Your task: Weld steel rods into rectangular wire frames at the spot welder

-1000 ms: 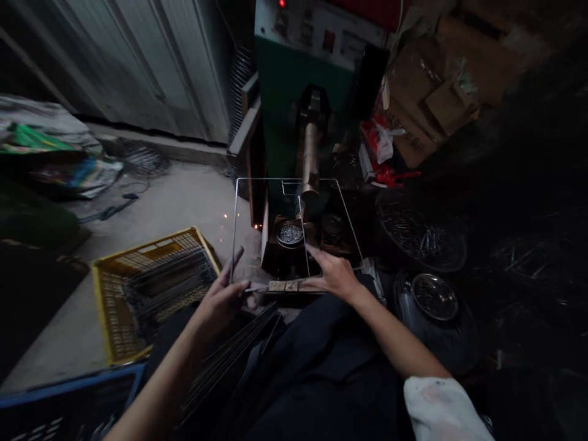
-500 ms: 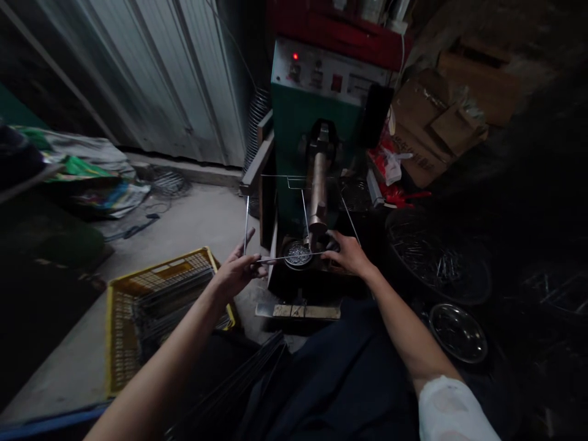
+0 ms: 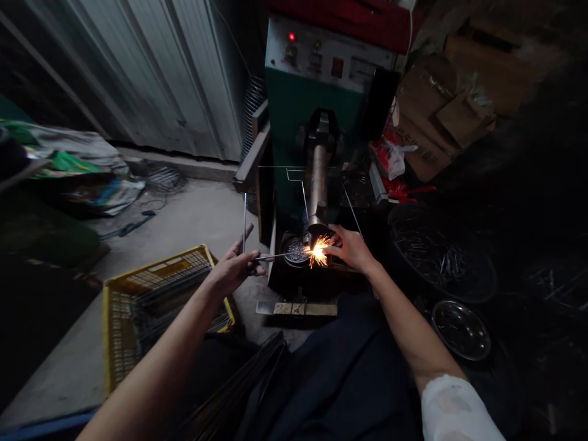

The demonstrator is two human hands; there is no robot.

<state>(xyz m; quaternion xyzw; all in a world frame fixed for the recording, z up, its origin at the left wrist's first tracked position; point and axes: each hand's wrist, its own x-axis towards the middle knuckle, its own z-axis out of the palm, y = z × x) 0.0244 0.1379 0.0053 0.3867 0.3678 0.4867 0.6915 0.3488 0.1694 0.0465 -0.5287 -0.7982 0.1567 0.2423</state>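
A thin metal wire frame spans the front of a green spot welding machine. My left hand grips its left corner between thumb and fingers, with one finger stretched out. At the frame's right part, my right hand is closed close to the welding tip, its fingertips partly hidden by glare. Bright sparks burst right below the thick metal electrode arm, beside my right fingertips. Just left of the sparks sits a round dish of small metal pieces.
On the floor at left stands a yellow crate holding wire frames. To the right are a dark basin of metal rods and a shiny round bowl. Cardboard boxes lie behind. A pedal bar is low in front.
Sparks have flared up at the electrode tip, where none showed before. Both hands keep their hold on the wire frame, and the view has shifted slightly.
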